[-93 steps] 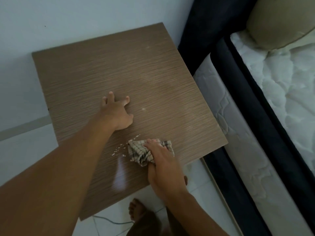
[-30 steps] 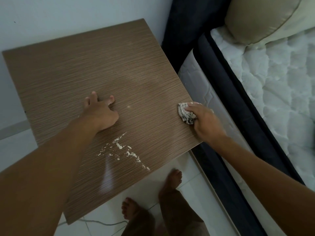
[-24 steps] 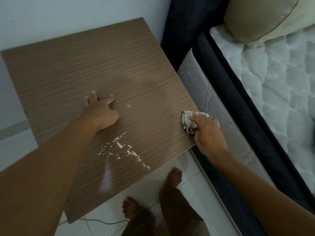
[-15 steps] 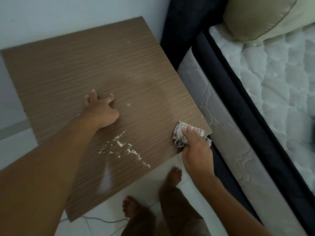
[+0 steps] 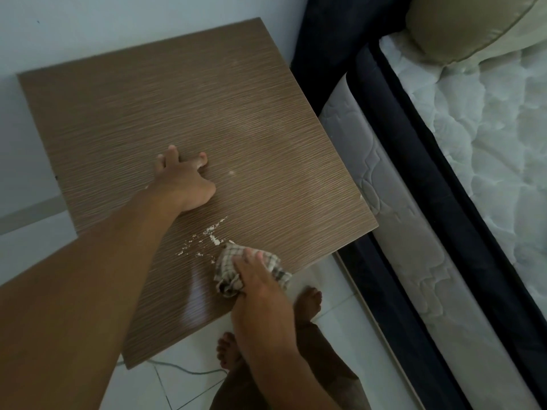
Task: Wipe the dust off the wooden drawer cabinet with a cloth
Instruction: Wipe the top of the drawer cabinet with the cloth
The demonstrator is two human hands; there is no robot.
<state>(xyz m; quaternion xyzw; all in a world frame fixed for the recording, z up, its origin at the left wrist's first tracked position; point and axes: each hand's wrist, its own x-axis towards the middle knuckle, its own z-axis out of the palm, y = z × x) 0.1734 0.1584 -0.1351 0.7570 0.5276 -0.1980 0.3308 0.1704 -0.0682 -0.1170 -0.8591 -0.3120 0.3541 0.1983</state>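
The brown wood-grain top of the drawer cabinet (image 5: 207, 113) fills the middle of the head view. My left hand (image 5: 185, 182) rests on it near the centre with fingers spread. A crumpled checked cloth (image 5: 228, 272) lies at the front edge, and my right hand (image 5: 257, 279) grips it from above and presses it on the top. White dust crumbs (image 5: 207, 236) lie just left of and behind the cloth. A single pale speck (image 5: 231, 172) sits to the right of my left hand.
A bed with a dark frame (image 5: 414, 179), a quilted white mattress (image 5: 488, 143) and an olive pillow (image 5: 461, 22) stands close on the right. A pale wall (image 5: 88, 22) is behind the cabinet. My bare feet (image 5: 307, 300) and a thin cable (image 5: 189, 371) are on the white tiled floor.
My right hand has swept the cloth from the cabinet's right edge back along the front edge to the left, up to the dust crumbs. My left hand has stayed in place.
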